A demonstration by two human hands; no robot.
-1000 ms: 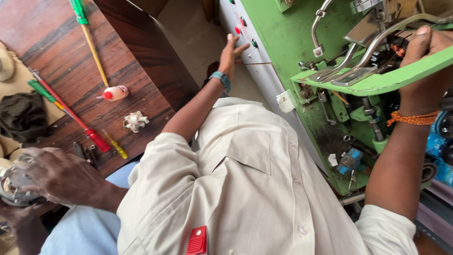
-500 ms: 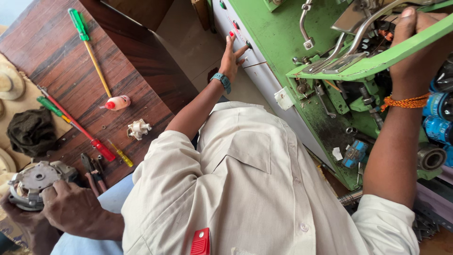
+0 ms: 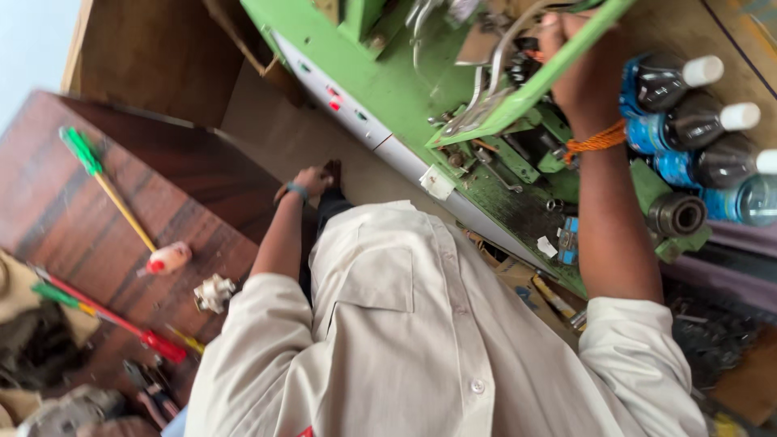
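A green machine fills the top, a green bar jutting from it; the right hand is clamped around that bar. The left hand hangs loosely apart beside the wooden surface. Four blue-labelled dark bottles stand right, the lowest cut off. Tools at bottom left are blurred.

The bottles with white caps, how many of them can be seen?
4, in a row at the right edge beside the green machine: top bottle, second bottle, third bottle, fourth bottle, cut by the frame. More may be hidden.
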